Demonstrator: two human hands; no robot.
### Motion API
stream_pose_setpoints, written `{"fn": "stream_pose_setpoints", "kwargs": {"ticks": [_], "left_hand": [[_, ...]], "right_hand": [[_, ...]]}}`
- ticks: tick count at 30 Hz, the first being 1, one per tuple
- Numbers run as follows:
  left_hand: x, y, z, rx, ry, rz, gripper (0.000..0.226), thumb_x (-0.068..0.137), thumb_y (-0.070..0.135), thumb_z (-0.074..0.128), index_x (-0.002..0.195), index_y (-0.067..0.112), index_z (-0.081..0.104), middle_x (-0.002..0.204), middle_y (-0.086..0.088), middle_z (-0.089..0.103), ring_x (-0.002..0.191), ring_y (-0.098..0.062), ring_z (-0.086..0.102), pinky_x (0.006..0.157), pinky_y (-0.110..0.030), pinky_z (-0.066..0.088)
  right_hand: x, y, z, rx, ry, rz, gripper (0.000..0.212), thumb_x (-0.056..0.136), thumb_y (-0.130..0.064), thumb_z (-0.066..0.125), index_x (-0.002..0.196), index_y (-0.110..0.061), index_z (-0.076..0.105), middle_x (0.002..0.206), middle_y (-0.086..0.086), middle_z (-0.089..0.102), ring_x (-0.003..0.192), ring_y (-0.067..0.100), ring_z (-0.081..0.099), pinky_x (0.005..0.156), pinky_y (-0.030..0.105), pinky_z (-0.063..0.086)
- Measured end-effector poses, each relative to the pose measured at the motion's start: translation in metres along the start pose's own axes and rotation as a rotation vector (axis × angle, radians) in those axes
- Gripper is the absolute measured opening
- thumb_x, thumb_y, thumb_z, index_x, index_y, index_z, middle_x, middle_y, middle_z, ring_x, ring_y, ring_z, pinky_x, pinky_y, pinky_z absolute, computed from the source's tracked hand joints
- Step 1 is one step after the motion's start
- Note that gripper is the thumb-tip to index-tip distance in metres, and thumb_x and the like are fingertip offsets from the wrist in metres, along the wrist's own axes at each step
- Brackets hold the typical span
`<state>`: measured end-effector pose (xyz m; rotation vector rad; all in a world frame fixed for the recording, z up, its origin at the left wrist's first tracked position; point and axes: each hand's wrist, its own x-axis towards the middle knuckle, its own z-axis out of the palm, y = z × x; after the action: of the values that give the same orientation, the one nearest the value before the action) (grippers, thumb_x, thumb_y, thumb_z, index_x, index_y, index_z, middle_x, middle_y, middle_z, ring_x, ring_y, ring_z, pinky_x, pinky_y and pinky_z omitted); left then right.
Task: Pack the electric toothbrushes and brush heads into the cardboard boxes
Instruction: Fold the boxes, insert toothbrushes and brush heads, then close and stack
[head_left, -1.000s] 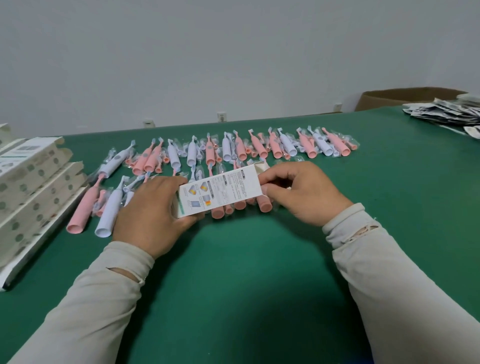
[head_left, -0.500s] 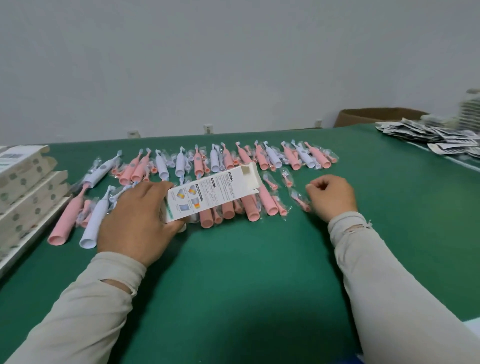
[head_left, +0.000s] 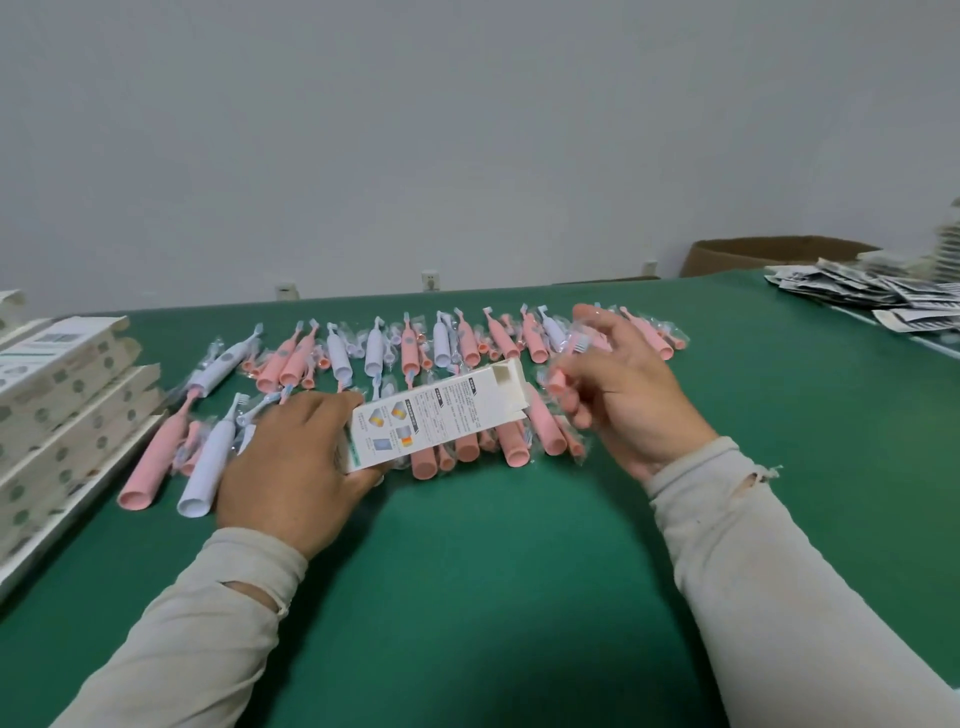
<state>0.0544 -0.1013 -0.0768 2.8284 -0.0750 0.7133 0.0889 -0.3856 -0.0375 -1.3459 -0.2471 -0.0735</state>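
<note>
My left hand (head_left: 291, 457) grips a white printed cardboard box (head_left: 441, 410) by its near end; the far end is open, flaps out, pointing right. My right hand (head_left: 618, 384) holds a small pink brush head in a clear wrapper (head_left: 563, 364) just right of the box's open end. Several pink and white electric toothbrushes (head_left: 374, 353) and wrapped brush heads lie in rows across the green table (head_left: 467, 571) behind the hands. A pink toothbrush (head_left: 150, 462) and a white one (head_left: 208, 467) lie at the left.
A stack of white boxes (head_left: 57, 395) stands at the table's left edge. A pile of printed leaflets (head_left: 872, 291) lies at the far right, with a brown carton (head_left: 774, 254) behind it. A grey wall is beyond the table.
My right hand left the box, dipped to the table among the brush heads, then rose holding a wrapped pink brush head beside the box's open end. The left hand kept hold of the box.
</note>
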Motion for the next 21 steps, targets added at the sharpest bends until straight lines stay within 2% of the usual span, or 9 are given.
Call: {"fn": "stream_pose_setpoints", "kwargs": {"ticks": [2,7,13,15,18,19,21], "left_hand": [[0.0,0.0,0.0,-0.008,-0.001,-0.01,0.068,0.075,0.051,0.078,0.134,0.029,0.054,0.13,0.003,0.058,0.116,-0.022,0.049,0.085,-0.041,0.048],[0.0,-0.002,0.002,-0.027,0.016,-0.012,0.067,0.076,0.056,0.075,0.134,0.031,0.053,0.129,0.005,0.058,0.116,-0.02,0.052,0.089,-0.041,0.049],[0.0,0.0,0.002,-0.03,0.016,0.0,0.064,0.077,0.057,0.073,0.132,0.033,0.052,0.127,0.007,0.058,0.115,-0.018,0.053,0.088,-0.041,0.051],[0.0,0.0,0.001,-0.021,0.014,-0.001,0.065,0.077,0.058,0.073,0.133,0.034,0.051,0.129,0.008,0.057,0.117,-0.018,0.052,0.088,-0.042,0.052],[0.0,0.0,0.002,-0.014,0.01,-0.004,0.065,0.077,0.056,0.074,0.134,0.034,0.051,0.13,0.007,0.057,0.118,-0.019,0.052,0.088,-0.043,0.051],[0.0,0.0,0.002,-0.014,0.008,-0.006,0.065,0.077,0.057,0.074,0.134,0.034,0.051,0.13,0.007,0.057,0.118,-0.019,0.052,0.088,-0.043,0.051],[0.0,-0.001,0.003,-0.026,0.008,-0.017,0.066,0.077,0.057,0.074,0.134,0.034,0.051,0.13,0.007,0.057,0.118,-0.019,0.052,0.088,-0.042,0.051]], "right_hand": [[0.003,-0.002,0.024,0.018,-0.086,-0.06,0.043,0.09,0.0,0.061,0.123,-0.025,0.05,0.071,0.008,0.068,0.054,0.017,0.06,0.043,0.023,0.045],[0.007,0.012,0.039,0.106,0.112,-0.11,0.025,0.099,-0.003,0.058,0.116,-0.02,0.05,0.069,-0.003,0.072,0.063,0.008,0.068,0.054,0.02,0.053],[0.009,0.032,0.035,0.043,0.246,-0.096,0.022,0.098,-0.009,0.061,0.11,-0.023,0.049,0.083,0.006,0.076,0.071,0.019,0.074,0.058,0.026,0.058],[0.009,0.035,0.036,-0.022,0.259,-0.113,0.02,0.096,-0.011,0.064,0.109,-0.021,0.053,0.084,0.009,0.076,0.07,0.023,0.074,0.059,0.03,0.058],[0.007,0.042,0.039,-0.08,0.21,-0.12,0.01,0.093,-0.016,0.07,0.102,-0.016,0.066,0.085,0.008,0.077,0.063,0.02,0.071,0.056,0.028,0.055],[0.006,0.044,0.04,-0.134,0.194,-0.127,0.008,0.092,-0.021,0.071,0.099,-0.017,0.071,0.086,0.006,0.077,0.064,0.019,0.071,0.06,0.03,0.056],[0.004,0.048,0.041,-0.254,0.138,-0.13,0.022,0.091,-0.036,0.065,0.102,-0.02,0.076,0.095,0.003,0.077,0.073,0.015,0.069,0.078,0.037,0.058]]}}
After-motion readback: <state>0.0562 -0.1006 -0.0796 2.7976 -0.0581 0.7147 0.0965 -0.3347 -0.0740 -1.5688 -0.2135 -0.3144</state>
